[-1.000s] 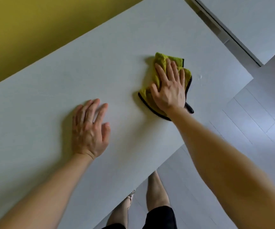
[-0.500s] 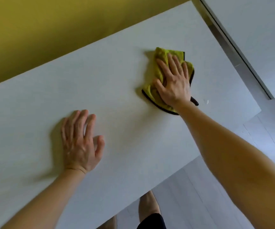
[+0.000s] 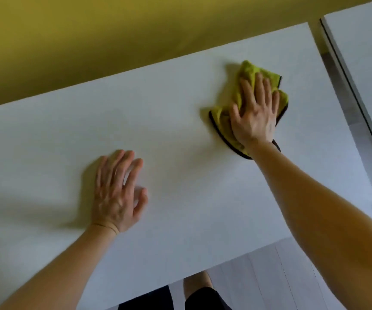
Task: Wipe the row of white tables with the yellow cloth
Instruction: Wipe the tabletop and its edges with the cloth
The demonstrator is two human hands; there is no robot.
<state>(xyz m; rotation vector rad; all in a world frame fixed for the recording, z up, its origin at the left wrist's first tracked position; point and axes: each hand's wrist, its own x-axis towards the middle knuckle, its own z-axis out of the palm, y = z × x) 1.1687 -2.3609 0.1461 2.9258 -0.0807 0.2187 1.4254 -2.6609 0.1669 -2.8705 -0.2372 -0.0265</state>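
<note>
A yellow cloth [image 3: 247, 74] with a dark hem lies crumpled on the white table [image 3: 180, 121], toward its far right part. My right hand [image 3: 254, 117] presses flat on the cloth with straight fingers, covering its middle. My left hand [image 3: 118, 193] rests on the bare tabletop nearer to me and to the left, fingers spread and slightly blurred. It holds nothing.
A yellow wall [image 3: 91, 41] runs along the table's far edge. A second white table [image 3: 368, 63] stands to the right across a narrow gap. Pale floorboards [image 3: 270, 276] and my legs show below the near edge.
My right hand has slid the cloth farther along the table toward the right end and the wall. My left hand has shifted along the tabletop too. The view has swung.
</note>
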